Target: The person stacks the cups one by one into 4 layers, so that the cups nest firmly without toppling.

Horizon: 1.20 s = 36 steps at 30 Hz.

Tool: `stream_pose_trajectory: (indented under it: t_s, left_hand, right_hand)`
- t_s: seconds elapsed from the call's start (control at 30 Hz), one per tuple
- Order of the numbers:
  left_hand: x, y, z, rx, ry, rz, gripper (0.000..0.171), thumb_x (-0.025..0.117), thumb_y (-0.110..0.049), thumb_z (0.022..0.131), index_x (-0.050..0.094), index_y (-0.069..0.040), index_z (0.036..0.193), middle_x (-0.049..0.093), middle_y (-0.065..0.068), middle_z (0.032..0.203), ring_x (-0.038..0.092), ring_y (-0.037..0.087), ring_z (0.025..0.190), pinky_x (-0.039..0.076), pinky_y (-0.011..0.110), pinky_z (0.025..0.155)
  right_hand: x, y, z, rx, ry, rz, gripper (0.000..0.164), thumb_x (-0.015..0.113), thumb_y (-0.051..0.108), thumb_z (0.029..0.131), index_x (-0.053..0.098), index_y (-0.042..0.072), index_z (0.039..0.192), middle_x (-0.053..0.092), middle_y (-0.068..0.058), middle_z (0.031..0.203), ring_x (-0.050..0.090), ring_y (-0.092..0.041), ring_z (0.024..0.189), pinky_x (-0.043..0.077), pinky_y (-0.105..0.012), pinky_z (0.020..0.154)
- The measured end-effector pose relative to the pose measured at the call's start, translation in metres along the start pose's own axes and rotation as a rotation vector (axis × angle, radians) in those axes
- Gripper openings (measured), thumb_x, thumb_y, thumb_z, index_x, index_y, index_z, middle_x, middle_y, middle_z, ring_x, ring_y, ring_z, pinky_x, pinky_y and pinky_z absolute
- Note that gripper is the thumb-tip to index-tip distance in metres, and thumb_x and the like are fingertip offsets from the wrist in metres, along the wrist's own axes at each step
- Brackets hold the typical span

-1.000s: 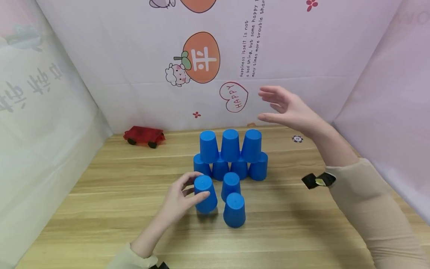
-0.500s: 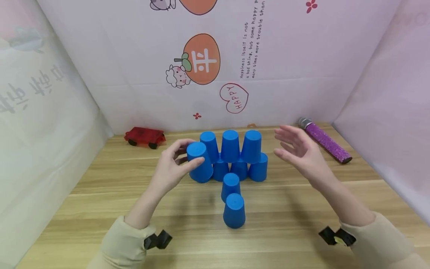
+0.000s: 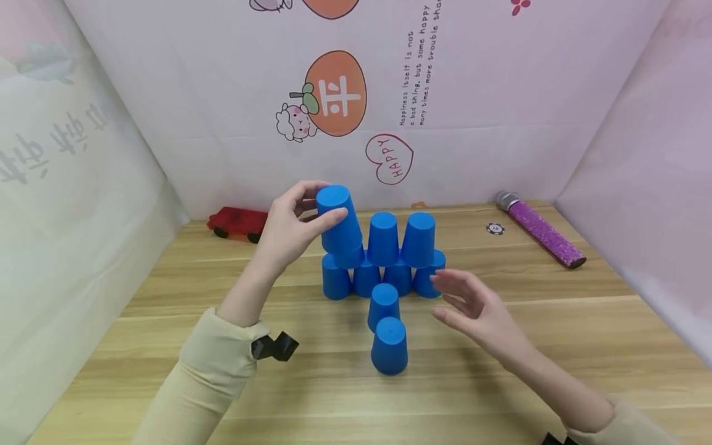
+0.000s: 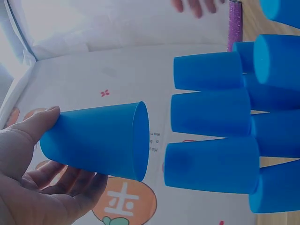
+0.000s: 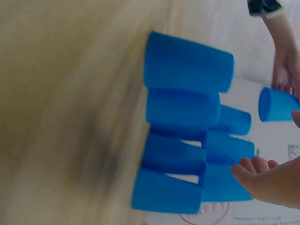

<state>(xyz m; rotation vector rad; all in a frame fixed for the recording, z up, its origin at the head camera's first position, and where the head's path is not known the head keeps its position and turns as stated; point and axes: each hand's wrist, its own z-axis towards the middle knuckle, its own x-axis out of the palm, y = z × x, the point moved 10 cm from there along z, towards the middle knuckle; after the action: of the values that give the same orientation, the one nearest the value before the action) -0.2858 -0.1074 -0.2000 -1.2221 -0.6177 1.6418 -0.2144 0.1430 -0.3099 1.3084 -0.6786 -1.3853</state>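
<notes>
My left hand point(image 3: 289, 230) grips an upside-down blue cup point(image 3: 340, 217), thumb on the near side and fingers behind. The left wrist view shows a gap between this cup point(image 4: 93, 138) and the second-row cups point(image 4: 211, 112). Below it stands a stack of inverted blue cups: several in the bottom row point(image 3: 336, 281), three on top point(image 3: 382, 240). Two more upside-down cups stand in front, a farther one point(image 3: 383, 308) and a nearer one point(image 3: 389, 347). My right hand point(image 3: 484, 318) hovers right of the stack, holding nothing, with its fingers loosely bent.
A red toy car point(image 3: 236, 222) sits at the back left, partly behind my left hand. At the back right lie a purple glittery microphone point(image 3: 542, 232) and a poker chip point(image 3: 495, 228). Printed white cloth point(image 3: 473, 93) walls the wooden table point(image 3: 167, 309) at back and sides.
My left hand has lifted the cup from beside the front cups, up and away, to above the stack's left end. My right hand has come down and nearer, uncovering the microphone.
</notes>
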Motion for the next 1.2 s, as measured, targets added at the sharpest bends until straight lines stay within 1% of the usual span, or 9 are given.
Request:
stream_pose_trajectory:
  t_s: [0.13, 0.2, 0.27, 0.4, 0.5, 0.6, 0.7, 0.87, 1.2]
  left_hand:
    - [0.002, -0.005, 0.010, 0.003, 0.006, 0.004, 0.055, 0.070, -0.040, 0.082, 0.052, -0.017, 0.129, 0.059, 0.004, 0.124, 0.058, 0.021, 0.113, 0.050, 0.045, 0.095]
    - [0.003, -0.007, 0.014, 0.002, 0.007, 0.006, 0.055, 0.070, -0.039, 0.083, 0.052, -0.016, 0.129, 0.059, 0.005, 0.125, 0.058, 0.022, 0.114, 0.051, 0.045, 0.094]
    - [0.005, -0.007, 0.018, 0.000, 0.006, 0.011, 0.055, 0.070, -0.039, 0.083, 0.052, -0.016, 0.129, 0.059, 0.005, 0.125, 0.058, 0.023, 0.114, 0.051, 0.046, 0.093]
    - [0.007, -0.009, 0.028, -0.002, 0.004, 0.013, 0.054, 0.070, -0.039, 0.083, 0.052, -0.016, 0.129, 0.059, 0.005, 0.124, 0.058, 0.022, 0.113, 0.053, 0.045, 0.091]
    - [0.010, -0.010, 0.035, -0.005, 0.003, 0.015, 0.055, 0.070, -0.040, 0.082, 0.052, -0.016, 0.129, 0.059, 0.005, 0.125, 0.058, 0.021, 0.112, 0.053, 0.044, 0.090]
    - [0.012, -0.010, 0.041, -0.015, 0.002, 0.013, 0.057, 0.070, -0.041, 0.082, 0.051, -0.017, 0.130, 0.059, 0.005, 0.126, 0.058, 0.021, 0.112, 0.053, 0.043, 0.090]
    - [0.015, -0.010, 0.045, -0.021, 0.002, 0.011, 0.058, 0.069, -0.042, 0.082, 0.050, -0.017, 0.131, 0.058, 0.004, 0.128, 0.057, 0.021, 0.113, 0.053, 0.043, 0.090]
    - [0.020, -0.007, 0.052, -0.016, 0.004, -0.009, 0.058, 0.070, -0.040, 0.082, 0.051, -0.015, 0.131, 0.057, 0.006, 0.128, 0.057, 0.022, 0.114, 0.052, 0.044, 0.092]
    - [0.030, -0.001, 0.061, -0.037, 0.031, -0.025, 0.058, 0.069, -0.039, 0.083, 0.050, -0.014, 0.131, 0.057, 0.006, 0.127, 0.057, 0.022, 0.115, 0.051, 0.042, 0.095]
  right_hand:
    - [0.017, -0.014, -0.006, 0.073, 0.016, -0.020, 0.050, 0.067, 0.019, 0.088, 0.046, 0.006, 0.131, 0.055, -0.014, 0.130, 0.054, -0.025, 0.120, 0.048, -0.027, 0.098]
    - [0.023, -0.019, -0.008, 0.089, 0.025, -0.025, 0.050, 0.068, 0.020, 0.086, 0.046, 0.006, 0.129, 0.056, -0.014, 0.128, 0.054, -0.030, 0.119, 0.048, -0.033, 0.098]
    - [0.029, -0.022, -0.009, 0.095, 0.036, -0.023, 0.051, 0.070, 0.019, 0.085, 0.047, 0.006, 0.128, 0.057, -0.013, 0.126, 0.055, -0.032, 0.118, 0.048, -0.035, 0.098]
    - [0.041, -0.028, -0.009, 0.128, 0.071, -0.008, 0.052, 0.072, 0.020, 0.083, 0.047, 0.006, 0.127, 0.056, -0.015, 0.126, 0.054, -0.035, 0.118, 0.048, -0.038, 0.098]
    - [0.050, -0.032, -0.010, 0.154, 0.093, 0.006, 0.054, 0.072, 0.021, 0.083, 0.046, 0.003, 0.127, 0.055, -0.019, 0.128, 0.053, -0.036, 0.118, 0.048, -0.041, 0.098]
    - [0.057, -0.033, -0.010, 0.159, 0.106, 0.011, 0.056, 0.072, 0.020, 0.083, 0.045, 0.001, 0.128, 0.054, -0.020, 0.129, 0.054, -0.036, 0.118, 0.048, -0.043, 0.098]
    - [0.063, -0.036, -0.010, 0.175, 0.111, 0.000, 0.057, 0.073, 0.021, 0.082, 0.045, 0.001, 0.128, 0.054, -0.019, 0.128, 0.054, -0.033, 0.118, 0.048, -0.045, 0.098]
    - [0.068, -0.041, -0.010, 0.204, 0.116, -0.005, 0.057, 0.074, 0.022, 0.081, 0.047, 0.002, 0.127, 0.055, -0.018, 0.127, 0.055, -0.034, 0.117, 0.047, -0.047, 0.098]
    - [0.077, -0.040, -0.007, 0.163, 0.179, 0.011, 0.055, 0.073, 0.023, 0.082, 0.048, -0.001, 0.124, 0.055, -0.022, 0.125, 0.056, -0.039, 0.116, 0.048, -0.049, 0.096]
